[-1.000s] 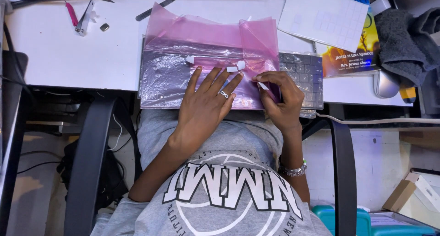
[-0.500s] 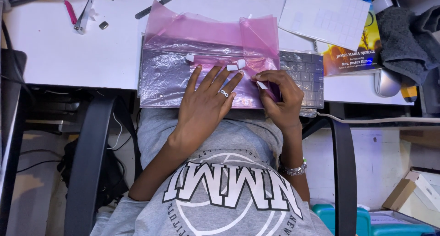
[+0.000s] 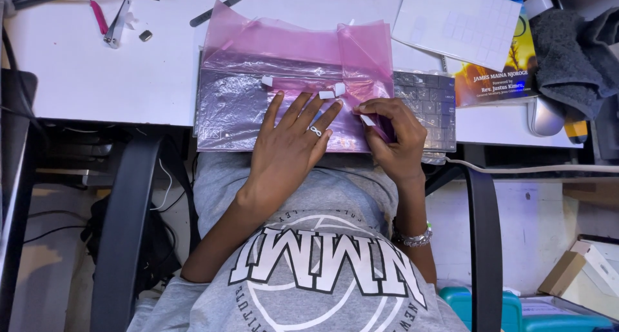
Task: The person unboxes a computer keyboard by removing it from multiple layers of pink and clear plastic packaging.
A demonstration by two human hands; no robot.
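Note:
A grey keyboard (image 3: 431,98) lies at the white desk's (image 3: 97,80) front edge, mostly inside a pink see-through plastic bag (image 3: 284,55). My left hand (image 3: 290,145) rests flat on the bag over the keyboard, fingers spread, a ring on one finger. My right hand (image 3: 393,135) pinches the bag's edge (image 3: 380,122) near the keyboard's right part, fingers curled around the plastic. Small white stickers (image 3: 329,93) sit on the bag by my fingertips.
Tweezers and a pink tool (image 3: 113,22) lie at the desk's far left. A white sheet (image 3: 458,22) and a book (image 3: 496,80) are at the right, with a grey cloth (image 3: 574,55). Black chair arms (image 3: 122,235) flank my lap. Teal boxes (image 3: 490,306) stand below right.

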